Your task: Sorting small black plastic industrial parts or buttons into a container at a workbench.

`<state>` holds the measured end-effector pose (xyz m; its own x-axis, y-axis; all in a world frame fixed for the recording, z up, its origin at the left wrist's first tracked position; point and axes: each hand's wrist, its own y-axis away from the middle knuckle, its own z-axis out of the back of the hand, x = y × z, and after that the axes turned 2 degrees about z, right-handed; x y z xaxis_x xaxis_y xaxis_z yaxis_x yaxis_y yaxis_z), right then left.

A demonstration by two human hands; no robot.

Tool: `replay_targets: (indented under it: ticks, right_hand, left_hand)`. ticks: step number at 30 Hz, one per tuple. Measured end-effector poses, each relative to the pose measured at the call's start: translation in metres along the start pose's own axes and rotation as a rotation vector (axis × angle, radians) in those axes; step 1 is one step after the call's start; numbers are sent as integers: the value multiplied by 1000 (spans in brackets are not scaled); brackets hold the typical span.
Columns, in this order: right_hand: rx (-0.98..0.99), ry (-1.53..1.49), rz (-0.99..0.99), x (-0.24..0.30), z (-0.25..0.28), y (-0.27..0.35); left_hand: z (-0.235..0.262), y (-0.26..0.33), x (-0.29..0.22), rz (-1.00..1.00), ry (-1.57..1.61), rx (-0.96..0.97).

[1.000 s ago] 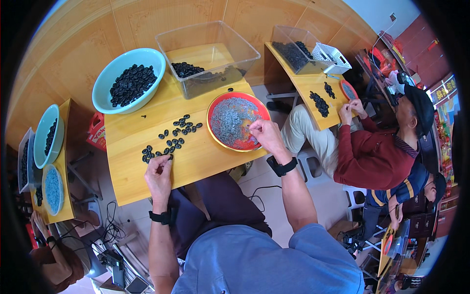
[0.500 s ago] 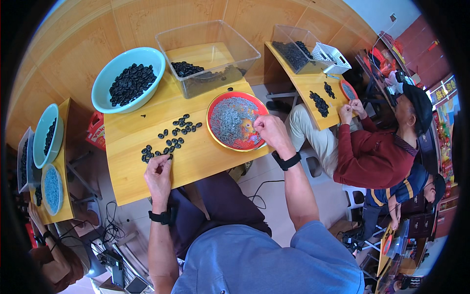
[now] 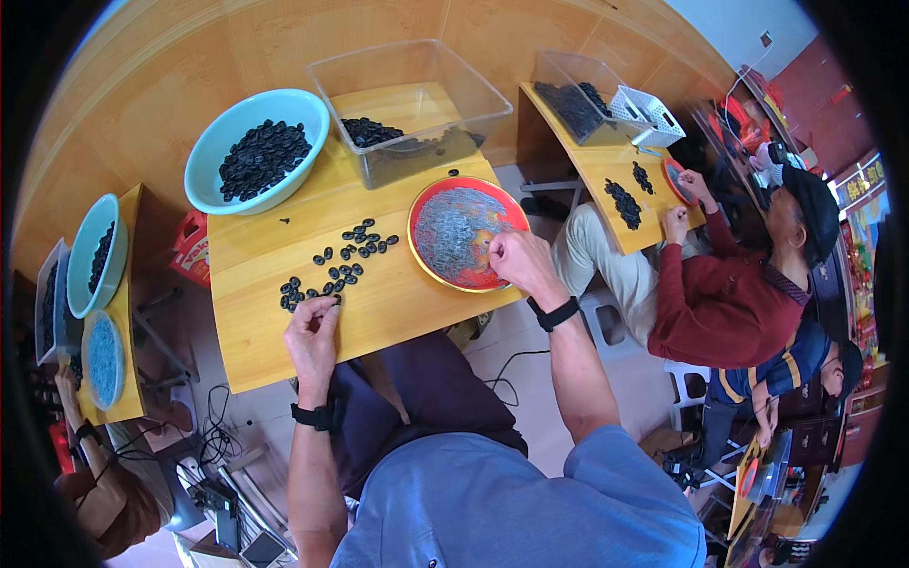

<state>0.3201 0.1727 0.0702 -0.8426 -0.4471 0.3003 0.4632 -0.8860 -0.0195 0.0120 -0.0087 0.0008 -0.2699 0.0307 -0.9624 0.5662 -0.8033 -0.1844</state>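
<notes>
My left hand [image 3: 312,341] is at the table's near edge, with thumb and forefinger pinched on a small black oval piece [image 3: 336,299]. Just beyond those fingers, several glossy black oval pieces [image 3: 343,272] lie loose on the yellow table. Over the right side of a round red tray [image 3: 414,213] with a gold rim is my right hand [image 3: 523,263], its fingers pressed together. Small thin grey pieces [image 3: 454,227] are heaped in that tray, too fine to make out one by one. What the right fingertips hold, if anything, is hidden.
Behind the loose pieces stand a light-blue basin [image 3: 201,168] of black pieces and a clear plastic bin [image 3: 417,170] partly filled with more. A co-worker in a dark red top [image 3: 720,298] sits right at another table [image 3: 601,175]. Another table [image 3: 128,379] stands left.
My right fingertips have come slightly nearer to me over the tray, still closed. The left hand keeps its pinch. The co-worker's hands have moved apart, and the view has shifted slightly.
</notes>
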Motion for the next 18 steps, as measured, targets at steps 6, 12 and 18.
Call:
replay_targets:
  ticks: [6, 12, 18]
  right_hand:
    - [-251, -484, 42, 45, 18, 14]
    - [-97, -830, 221, 121, -35, 14]
    - [42, -1100, 157, 156, -105, 1]
  left_hand:
    - [-6, -1, 5, 41, 95, 6]
    - [-6, -1, 2, 49, 88, 28]
    - [-1, -1, -3, 134, 67, 53]
